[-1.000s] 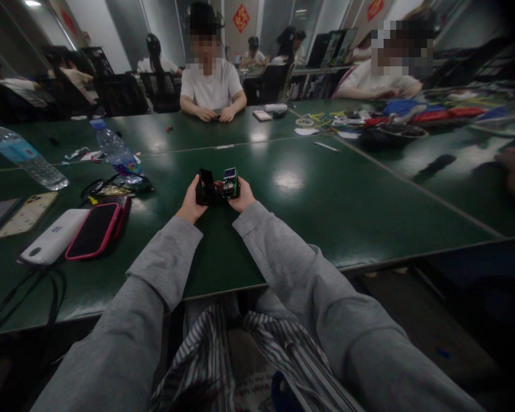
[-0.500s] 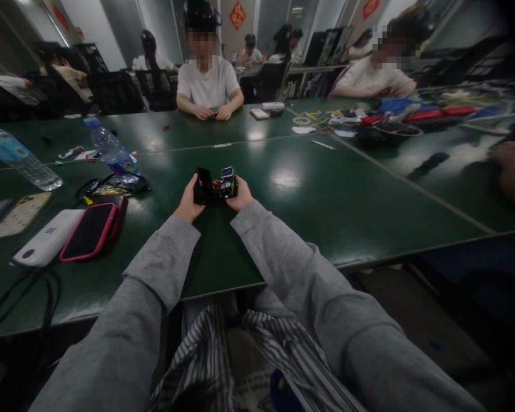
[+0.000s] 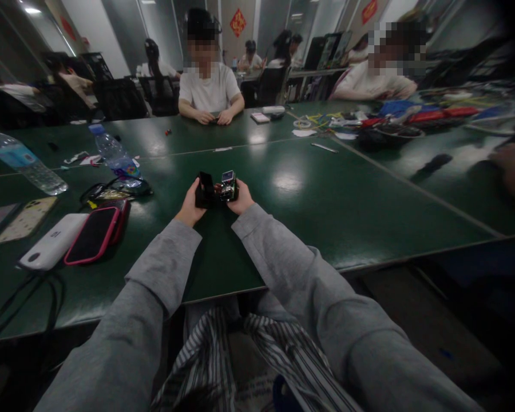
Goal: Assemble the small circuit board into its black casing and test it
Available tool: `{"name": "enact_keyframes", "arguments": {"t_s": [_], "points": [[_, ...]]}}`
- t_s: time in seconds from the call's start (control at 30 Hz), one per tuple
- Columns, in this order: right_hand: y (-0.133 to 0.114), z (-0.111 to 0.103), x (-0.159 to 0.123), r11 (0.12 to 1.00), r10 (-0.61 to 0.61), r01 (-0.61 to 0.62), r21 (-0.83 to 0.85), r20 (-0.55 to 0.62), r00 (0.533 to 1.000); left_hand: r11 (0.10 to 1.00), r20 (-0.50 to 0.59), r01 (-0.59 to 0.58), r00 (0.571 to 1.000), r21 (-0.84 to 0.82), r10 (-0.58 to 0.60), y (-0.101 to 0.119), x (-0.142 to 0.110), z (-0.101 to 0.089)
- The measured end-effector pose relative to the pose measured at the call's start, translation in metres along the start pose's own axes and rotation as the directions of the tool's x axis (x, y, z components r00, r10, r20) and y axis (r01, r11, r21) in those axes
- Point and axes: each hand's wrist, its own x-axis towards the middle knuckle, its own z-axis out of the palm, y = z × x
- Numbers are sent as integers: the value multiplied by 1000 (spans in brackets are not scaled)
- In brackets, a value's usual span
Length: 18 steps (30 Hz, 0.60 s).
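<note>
My left hand (image 3: 191, 205) is closed around a black box-shaped casing (image 3: 206, 190), its dark face tilted up. In my right hand (image 3: 242, 197) is a small electronic module (image 3: 228, 186) with a green circuit board and a light square part on top. The two pieces sit side by side above the table, a narrow gap between them. Something reddish shows in that gap, too small to make out. Most of my fingertips are hidden behind the pieces.
On the left lie a pink-rimmed phone (image 3: 92, 235), a white power bank (image 3: 54, 241) and a spotted phone case (image 3: 26, 219). Two water bottles (image 3: 29, 162) lean behind them, beside dark cables (image 3: 115, 189). Cables and tools (image 3: 395, 117) are heaped far right. A person (image 3: 210, 91) sits opposite.
The view has shifted slightly, so the table and everything on it appear a little lower. Both hands keep their hold; the module looks turned a little.
</note>
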Motion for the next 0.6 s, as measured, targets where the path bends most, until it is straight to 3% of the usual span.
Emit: {"name": "enact_keyframes", "arguments": {"t_s": [0.6], "points": [[-1,0,0,1000,-7,7,-16,-12,1000,999,42,-35,999,7,35,-2,2,-2]]}}
